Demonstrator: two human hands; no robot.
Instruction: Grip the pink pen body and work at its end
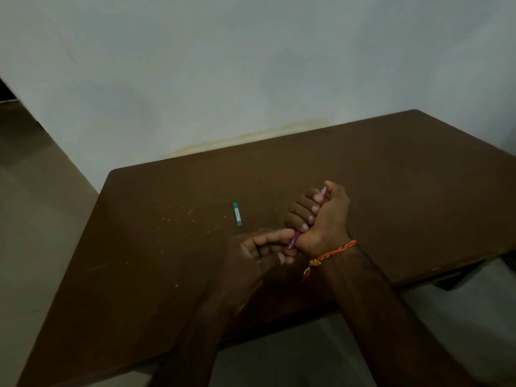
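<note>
My right hand (321,216) grips a pink mechanical pencil (295,237) in a fist above the brown table (139,247). The pencil's top end sticks out by the thumb and its tip points down toward me. My left hand (259,252) is just below, with thumb and fingers pinching at the pencil's tip end. An orange thread band is tied around my right wrist. A small teal lead case (237,214) lies flat on the table, a little to the left of my right hand.
A pale wall stands right behind the table's far edge. Tiled floor shows to the left of the table and under its near edge. Light specks and scratches mark the tabletop near the lead case.
</note>
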